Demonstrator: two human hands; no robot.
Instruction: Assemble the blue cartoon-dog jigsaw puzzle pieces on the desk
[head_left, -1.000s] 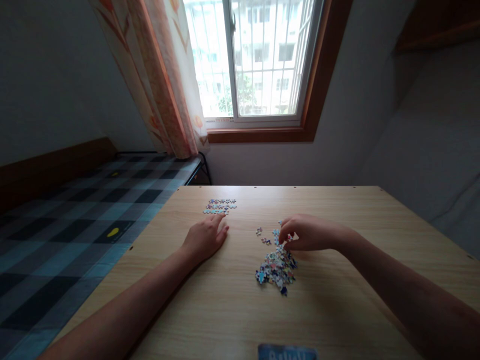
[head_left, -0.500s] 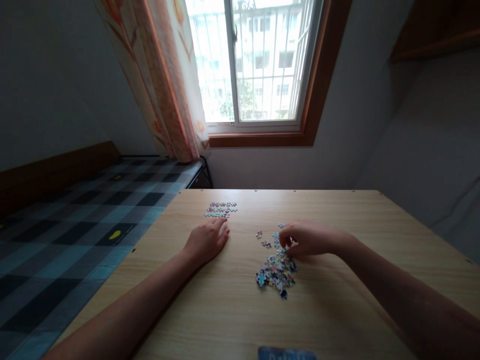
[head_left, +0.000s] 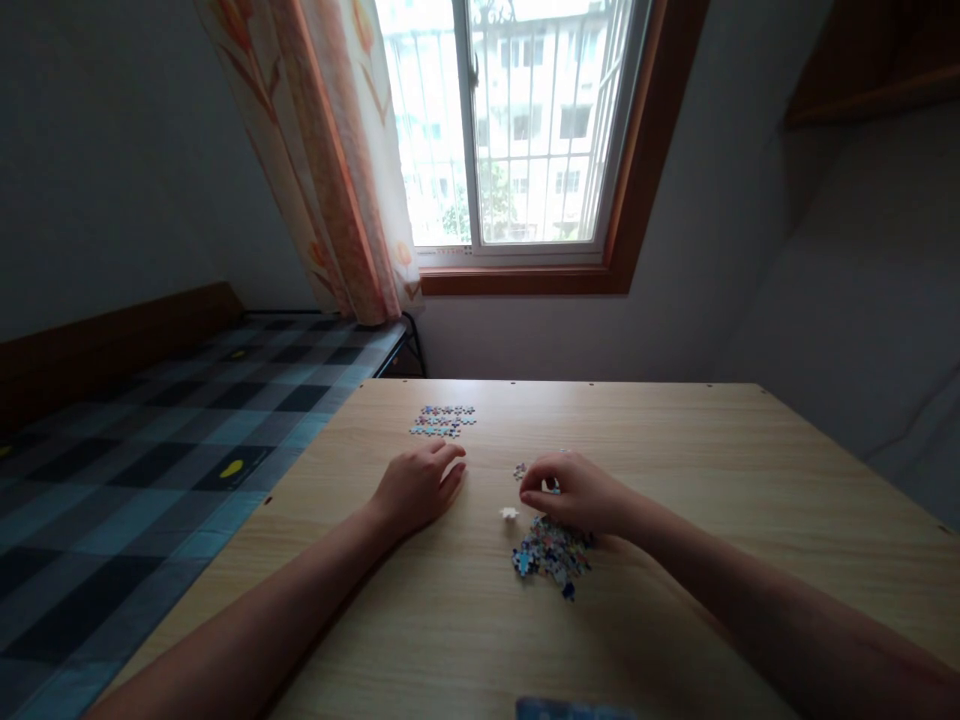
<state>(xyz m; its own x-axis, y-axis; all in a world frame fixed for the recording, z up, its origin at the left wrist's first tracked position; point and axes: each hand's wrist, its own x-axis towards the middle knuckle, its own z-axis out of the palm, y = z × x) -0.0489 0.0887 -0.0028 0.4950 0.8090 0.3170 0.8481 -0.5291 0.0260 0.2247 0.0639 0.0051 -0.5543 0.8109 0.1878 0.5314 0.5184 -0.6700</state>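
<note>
My left hand (head_left: pixel 417 483) rests on the table with its fingers apart, holding nothing, just in front of a few short rows of jigsaw pieces (head_left: pixel 442 421). My right hand (head_left: pixel 574 490) is over the far end of a heap of mixed jigsaw pieces (head_left: pixel 551 555). Its thumb and forefinger curl together into a pinch; whether something small is between the tips cannot be made out. Close to those tips is one pale jigsaw piece (head_left: pixel 509 513), showing its plain side. Another loose jigsaw piece (head_left: pixel 520 471) lies beyond the fingers, and the hand partly covers others.
The light wooden table (head_left: pixel 660 600) reaches to the wall below the window. A dark blue object (head_left: pixel 574 709) is cut off at the near edge. To the left is a bed with a checked cover (head_left: pixel 150 470); a patterned curtain (head_left: pixel 330 160) hangs behind it.
My right hand has moved left and nearer, from beside the heap to above its far end. The pale piece now shows left of it. My left hand has shifted slightly right.
</note>
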